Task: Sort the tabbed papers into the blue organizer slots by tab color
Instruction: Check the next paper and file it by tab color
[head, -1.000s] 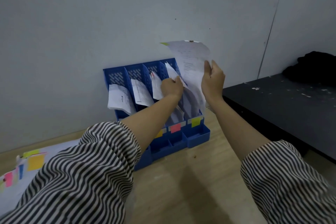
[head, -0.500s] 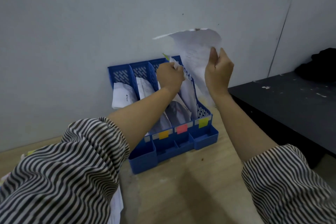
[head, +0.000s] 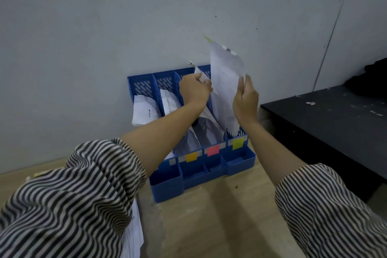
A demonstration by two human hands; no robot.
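Since the earlier frame the raised paper (head: pixel 225 81) has turned from a broad flat sheet to a narrow upright one, and its lower edge now dips into the rightmost slot of the blue organizer (head: pixel 201 176), the slot marked by the yellow-green label (head: pixel 238 143); a yellow-green tab (head: pixel 207 38) shows at the sheet's top corner.

The left hand (head: pixel 194 91) grips filed sheets (head: pixel 206 119) in the neighbouring slot, fingers curled round their upper edge and drawing them leftward; the right hand (head: pixel 245 100) pinches the raised paper at its right edge, thumb against fingers.

From left to right, each slot already holds curled papers; the orange label (head: pixel 191 156) and the pink label (head: pixel 213 150) front the middle slots. I judge the sorting well along, this sheet about to drop; a stack of papers (head: pixel 134 232) near the desk's left edge, mostly hidden by the striped sleeve (head: pixel 69 201), seems to remain.

The wooden desk (head: pixel 219 222) carries the organizer at its back edge against a pale grey wall (head: pixel 104 27); a black table (head: pixel 328 119) stands to the right.
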